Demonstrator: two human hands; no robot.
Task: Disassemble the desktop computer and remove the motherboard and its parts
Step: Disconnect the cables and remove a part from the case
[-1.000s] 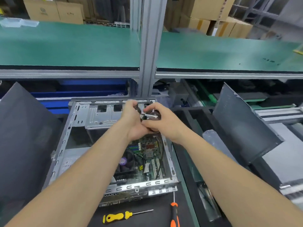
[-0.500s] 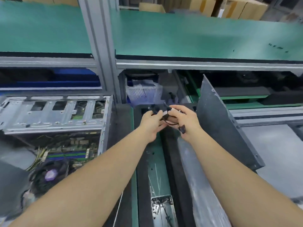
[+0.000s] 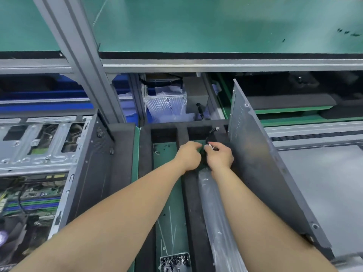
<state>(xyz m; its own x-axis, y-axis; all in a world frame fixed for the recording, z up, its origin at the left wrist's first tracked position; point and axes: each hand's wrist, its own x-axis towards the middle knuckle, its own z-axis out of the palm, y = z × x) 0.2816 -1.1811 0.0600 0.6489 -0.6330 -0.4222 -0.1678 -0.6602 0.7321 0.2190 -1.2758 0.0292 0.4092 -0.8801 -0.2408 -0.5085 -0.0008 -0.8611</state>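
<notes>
Item: black cable point(image 3: 211, 132) with white plug, held over the far right corner of the foam tray point(image 3: 182, 132), beside the leaning side panel point(image 3: 255, 163). The right hand point(image 3: 220, 156) pinches it, fingers curled; the left hand point(image 3: 188, 156) curls against it (its grip is hidden, cannot tell). Handling: gather the loose plug end, lower into that compartment, then release.

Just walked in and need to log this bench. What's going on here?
A person is taking apart the open case on the left; its motherboard is not yet out. The left hand and right hand hold a black cable over the foam tray beside it. A side panel leans at the tray's right.
</notes>
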